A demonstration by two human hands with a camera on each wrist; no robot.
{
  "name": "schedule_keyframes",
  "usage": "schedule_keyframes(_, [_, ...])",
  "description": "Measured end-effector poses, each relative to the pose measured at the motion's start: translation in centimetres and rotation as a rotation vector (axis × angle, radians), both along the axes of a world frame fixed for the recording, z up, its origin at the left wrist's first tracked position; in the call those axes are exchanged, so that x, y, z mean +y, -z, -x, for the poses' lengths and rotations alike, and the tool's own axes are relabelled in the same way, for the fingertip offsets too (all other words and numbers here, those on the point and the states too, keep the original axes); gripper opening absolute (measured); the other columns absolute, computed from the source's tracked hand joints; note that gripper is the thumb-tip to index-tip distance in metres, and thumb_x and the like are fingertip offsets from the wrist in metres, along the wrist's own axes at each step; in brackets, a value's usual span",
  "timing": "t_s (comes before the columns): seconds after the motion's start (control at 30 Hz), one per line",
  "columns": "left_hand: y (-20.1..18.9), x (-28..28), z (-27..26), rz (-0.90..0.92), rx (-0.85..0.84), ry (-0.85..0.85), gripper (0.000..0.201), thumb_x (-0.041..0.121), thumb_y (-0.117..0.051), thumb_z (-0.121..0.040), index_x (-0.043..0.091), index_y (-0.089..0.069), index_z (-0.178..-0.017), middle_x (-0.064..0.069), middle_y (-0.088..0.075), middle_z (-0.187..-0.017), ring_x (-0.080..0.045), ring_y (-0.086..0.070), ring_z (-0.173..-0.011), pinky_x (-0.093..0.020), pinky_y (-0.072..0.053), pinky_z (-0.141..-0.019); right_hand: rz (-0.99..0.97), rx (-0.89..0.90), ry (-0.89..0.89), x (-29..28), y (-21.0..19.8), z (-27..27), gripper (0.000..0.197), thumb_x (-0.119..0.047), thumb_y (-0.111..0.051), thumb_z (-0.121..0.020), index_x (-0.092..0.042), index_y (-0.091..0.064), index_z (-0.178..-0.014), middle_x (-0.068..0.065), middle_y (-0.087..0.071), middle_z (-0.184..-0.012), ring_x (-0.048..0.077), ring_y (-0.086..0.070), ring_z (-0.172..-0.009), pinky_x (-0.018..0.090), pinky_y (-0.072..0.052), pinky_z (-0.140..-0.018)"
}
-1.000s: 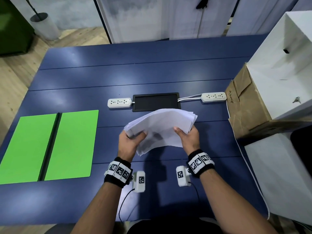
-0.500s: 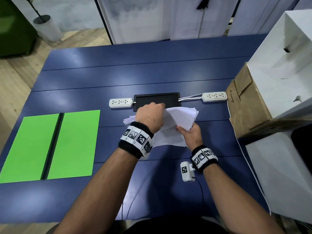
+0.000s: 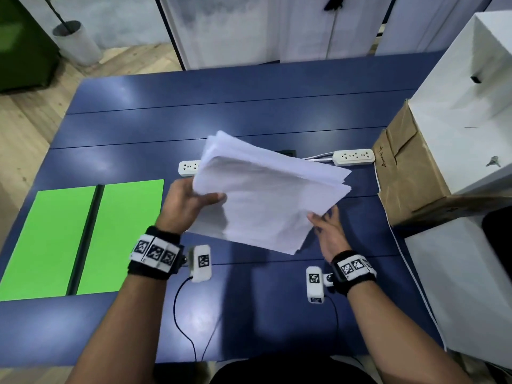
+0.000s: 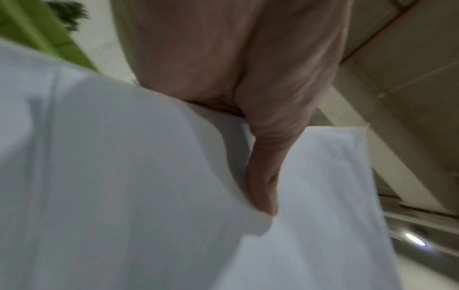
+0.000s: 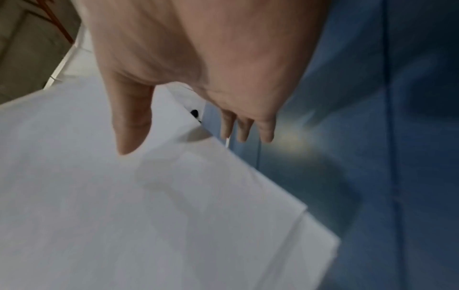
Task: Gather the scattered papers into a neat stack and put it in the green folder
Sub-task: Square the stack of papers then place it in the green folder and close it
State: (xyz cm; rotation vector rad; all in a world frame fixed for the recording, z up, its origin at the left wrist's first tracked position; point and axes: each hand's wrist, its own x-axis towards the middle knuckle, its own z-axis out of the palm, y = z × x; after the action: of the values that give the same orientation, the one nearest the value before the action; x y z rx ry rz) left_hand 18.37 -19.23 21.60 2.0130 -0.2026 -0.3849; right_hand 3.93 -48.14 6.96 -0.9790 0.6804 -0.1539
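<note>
Item one: papers point(image 3: 266, 195), a loose white sheaf with uneven edges, which we hold tilted in the air above the middle of the table point(image 3: 249, 112). Our left hand point(image 3: 188, 206) pinches the sheaf at its left edge, thumb point(image 4: 263, 176) on top and fingers beneath. Our right hand point(image 3: 327, 231) sits at the sheaf's near right edge with fingers point(image 5: 243, 127) straight and spread; its thumb lies on the paper, but we cannot tell whether it grips.

Item two: green folder point(image 3: 83, 239), lying open and flat at the table's left edge, well apart from the sheaf.

Item three: two white power strips point(image 3: 353, 157), at mid-table behind the sheaf.

Item four: cardboard box point(image 3: 407, 173), at the right edge.
</note>
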Motion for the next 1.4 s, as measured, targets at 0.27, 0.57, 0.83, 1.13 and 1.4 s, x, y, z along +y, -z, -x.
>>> schedule_keyframes(0.27, [6.3, 0.8, 2.7, 0.324, 0.070, -0.259, 0.018, -0.008, -0.076, -0.079, 0.006, -0.075, -0.090, 0.011, -0.077, -0.075, -0.002, -0.068, -0.067, -0.020, -0.056, -0.067, 0.394, -0.092, 0.024, -1.1, -5.3, -2.4, 0.029, 0.004, -0.072, -0.084, -0.010, -0.069, -0.109, -0.009, -0.078, -0.095, 0.008, -0.072, -0.088, 0.022, -0.055, -0.079])
schedule_keyframes(0.57, [14.6, -0.3, 5.6, 0.272, 0.134, -0.269, 0.030, 0.001, -0.076, -0.074, 0.016, -0.072, -0.100, 0.011, -0.078, -0.093, -0.003, -0.071, -0.088, -0.023, -0.055, -0.087, 0.359, 0.038, 0.022, 1.5, 1.5, -1.1, 0.039, 0.000, -0.070, -0.087, -0.011, -0.062, -0.123, 0.005, -0.072, -0.117, 0.021, -0.068, -0.108, 0.034, -0.051, -0.099])
schedule_keyframes(0.83, [15.5, 1.1, 4.7, 0.255, 0.183, -0.259, 0.040, -0.011, -0.072, -0.072, 0.006, -0.070, -0.108, 0.004, -0.078, -0.097, -0.014, -0.072, -0.092, -0.032, -0.053, -0.088, 0.344, 0.204, -0.238, 0.1, 2.3, -0.5, 0.051, 0.006, -0.076, -0.078, -0.006, -0.061, -0.125, 0.011, -0.071, -0.119, 0.026, -0.068, -0.106, 0.043, -0.050, -0.102])
schedule_keyframes(1.13, [14.5, 0.7, 3.0, 0.370, 0.105, -0.194, 0.044, -0.005, -0.070, -0.062, -0.001, -0.056, -0.103, 0.006, -0.057, -0.088, 0.001, -0.058, -0.074, -0.014, -0.048, -0.069, 0.403, 0.047, -0.116, -0.9, 0.0, -1.8, 0.056, 0.021, -0.067, -0.074, -0.025, -0.053, -0.104, 0.002, -0.068, -0.100, 0.014, -0.067, -0.088, 0.034, -0.054, -0.085])
schedule_keyframes(1.4, [15.2, 1.0, 2.1, 0.461, 0.124, -0.221, 0.043, -0.004, -0.067, -0.067, 0.007, -0.054, -0.105, 0.016, -0.062, -0.087, -0.004, -0.058, -0.082, -0.017, -0.048, -0.075, 0.392, 0.003, -0.112, -0.9, -0.4, -2.4, 0.054, 0.020, -0.066, -0.076, -0.016, -0.049, -0.113, 0.007, -0.066, -0.104, 0.018, -0.066, -0.091, 0.034, -0.054, -0.086])
